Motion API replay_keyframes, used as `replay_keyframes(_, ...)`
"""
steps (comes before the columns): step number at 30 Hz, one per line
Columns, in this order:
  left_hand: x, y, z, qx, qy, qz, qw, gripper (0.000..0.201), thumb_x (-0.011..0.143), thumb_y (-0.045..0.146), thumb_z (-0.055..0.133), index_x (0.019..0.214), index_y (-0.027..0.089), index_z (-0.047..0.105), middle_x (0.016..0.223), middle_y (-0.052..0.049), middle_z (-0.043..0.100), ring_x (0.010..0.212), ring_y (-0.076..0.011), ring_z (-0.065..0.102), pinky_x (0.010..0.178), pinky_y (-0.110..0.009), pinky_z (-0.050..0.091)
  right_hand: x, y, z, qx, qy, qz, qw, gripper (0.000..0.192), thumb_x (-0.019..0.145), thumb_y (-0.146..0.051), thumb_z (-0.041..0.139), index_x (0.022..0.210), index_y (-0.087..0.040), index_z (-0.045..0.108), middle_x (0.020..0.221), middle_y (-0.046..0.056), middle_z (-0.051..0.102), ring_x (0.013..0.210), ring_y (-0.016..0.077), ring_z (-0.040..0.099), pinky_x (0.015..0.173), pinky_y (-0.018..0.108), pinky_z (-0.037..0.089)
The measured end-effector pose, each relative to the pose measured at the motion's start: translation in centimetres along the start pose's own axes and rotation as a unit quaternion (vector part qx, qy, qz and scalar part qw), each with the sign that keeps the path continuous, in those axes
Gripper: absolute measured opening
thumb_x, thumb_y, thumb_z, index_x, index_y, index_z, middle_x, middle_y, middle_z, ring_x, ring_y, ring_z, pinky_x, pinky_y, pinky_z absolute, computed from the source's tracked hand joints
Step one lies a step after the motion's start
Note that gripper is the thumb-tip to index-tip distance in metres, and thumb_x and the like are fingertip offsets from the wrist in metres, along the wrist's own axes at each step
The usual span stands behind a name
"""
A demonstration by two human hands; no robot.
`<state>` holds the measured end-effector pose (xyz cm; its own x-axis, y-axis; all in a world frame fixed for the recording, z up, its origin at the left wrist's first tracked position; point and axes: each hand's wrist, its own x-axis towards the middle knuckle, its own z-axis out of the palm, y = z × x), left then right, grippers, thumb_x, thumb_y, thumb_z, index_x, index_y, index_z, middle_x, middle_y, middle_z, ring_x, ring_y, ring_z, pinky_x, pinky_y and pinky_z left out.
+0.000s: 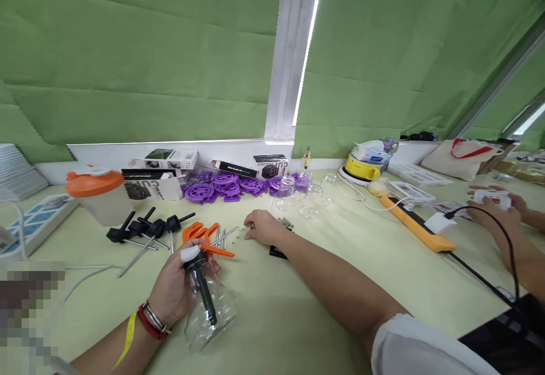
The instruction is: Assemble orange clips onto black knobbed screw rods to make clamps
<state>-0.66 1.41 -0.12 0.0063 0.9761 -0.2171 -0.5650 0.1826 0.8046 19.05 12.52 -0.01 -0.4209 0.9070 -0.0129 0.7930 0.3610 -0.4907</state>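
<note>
The left hand (172,290) grips a clear plastic bottle (210,312), fingers wrapped around its neck; a black pump stem (203,290) runs down inside it. An orange lever (213,248) sits at the bottle top, just beyond the thumb. Farther out, the right hand (263,227) rests on the table (298,318), fingertips curled together over small metal pins (236,237). Black pump parts (145,229) lie left of these fingers; purple discs (225,184) lie beyond them.
</note>
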Motion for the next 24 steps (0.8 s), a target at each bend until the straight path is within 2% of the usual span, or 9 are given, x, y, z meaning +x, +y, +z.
replay_keyframes(3, 0.0, 0.1, 0.0, 0.01, 0.004, -0.01, 1.0, 0.02, 0.067, 0.023, 0.065, 0.085, 0.019, 0.057, 0.062, -0.002, 0.062, 0.059, -0.0199, 0.062, 0.058, -0.032, 0.053, -2.1, 0.5, -0.6, -0.004, 0.067, -0.004, 0.998, 0.044, 0.075, -0.041, 0.068, 0.111, -0.016, 0.063, 0.113, 0.012, 0.059, 0.1, 0.0235, 0.056, 0.082, 0.034, 0.044)
replay_keyframes(6, 0.1, 0.1, -0.1, 0.014, -0.007, -0.015, 1.0, 0.019, 0.068, 0.025, 0.064, 0.084, 0.019, 0.057, 0.062, -0.002, 0.062, 0.057, -0.0198, 0.062, 0.056, -0.031, 0.052, -5.8, 1.4, -0.9, -0.054, 0.151, -0.009, 0.987, 0.049, 0.087, -0.054, 0.046, 0.119, -0.018, 0.058, 0.127, 0.014, 0.052, 0.12, 0.0285, 0.042, 0.1, 0.044, 0.031)
replay_keyframes(8, 0.2, 0.1, -0.1, 0.015, -0.015, -0.011, 1.0, 0.017, 0.068, 0.024, 0.063, 0.083, 0.019, 0.057, 0.062, -0.002, 0.062, 0.057, -0.0201, 0.061, 0.055, -0.031, 0.052, -8.2, 2.1, -0.8, -0.086, 0.141, -0.004, 0.986, 0.055, 0.089, -0.057, 0.035, 0.128, -0.021, 0.05, 0.14, 0.014, 0.04, 0.131, 0.033, 0.028, 0.104, 0.05, 0.021)
replay_keyframes(11, 0.3, 0.0, -0.2, 0.016, -0.008, -0.011, 1.0, 0.017, 0.068, 0.023, 0.063, 0.083, 0.019, 0.058, 0.062, -0.003, 0.062, 0.058, -0.0213, 0.062, 0.056, -0.033, 0.053, -10.2, 3.0, -0.1, -0.111, 0.1, 0.014, 0.989, 0.064, 0.088, -0.062, 0.034, 0.14, -0.026, 0.035, 0.15, 0.012, 0.026, 0.138, 0.0374, 0.011, 0.106, 0.056, 0.012)
replay_keyframes(14, 0.2, 0.0, -0.3, 0.016, 0.003, -0.015, 1.0, 0.018, 0.067, 0.023, 0.064, 0.084, 0.019, 0.058, 0.062, -0.003, 0.063, 0.058, -0.0214, 0.063, 0.056, -0.033, 0.054, -9.7, 3.6, 0.4, -0.117, 0.073, 0.029, 0.99, 0.071, 0.085, -0.064, 0.036, 0.145, -0.028, 0.025, 0.154, 0.01, 0.014, 0.139, 0.0388, 0.0, 0.107, 0.059, 0.006)
replay_keyframes(17, 0.2, 0.0, -0.3, 0.023, 0.005, -0.012, 1.0, 0.017, 0.068, 0.024, 0.063, 0.084, 0.018, 0.058, 0.062, -0.004, 0.064, 0.058, -0.0216, 0.063, 0.056, -0.032, 0.054, -8.2, 4.0, 0.6, -0.101, 0.048, 0.029, 0.993, 0.073, 0.085, -0.066, 0.033, 0.146, -0.028, 0.021, 0.155, 0.01, 0.008, 0.14, 0.038, -0.002, 0.107, 0.059, 0.005)
replay_keyframes(24, 0.2, 0.2, -0.1, 0.007, 0.03, -0.036, 0.999, 0.026, 0.064, 0.022, 0.066, 0.088, 0.02, 0.057, 0.064, -0.002, 0.064, 0.058, -0.0227, 0.063, 0.056, -0.034, 0.055, -5.4, 4.9, 0.1, -0.104, 0.031, -0.02, 0.994, 0.068, 0.09, -0.062, 0.026, 0.144, -0.021, 0.029, 0.151, 0.013, 0.024, 0.14, 0.0349, 0.01, 0.11, 0.051, 0.013)
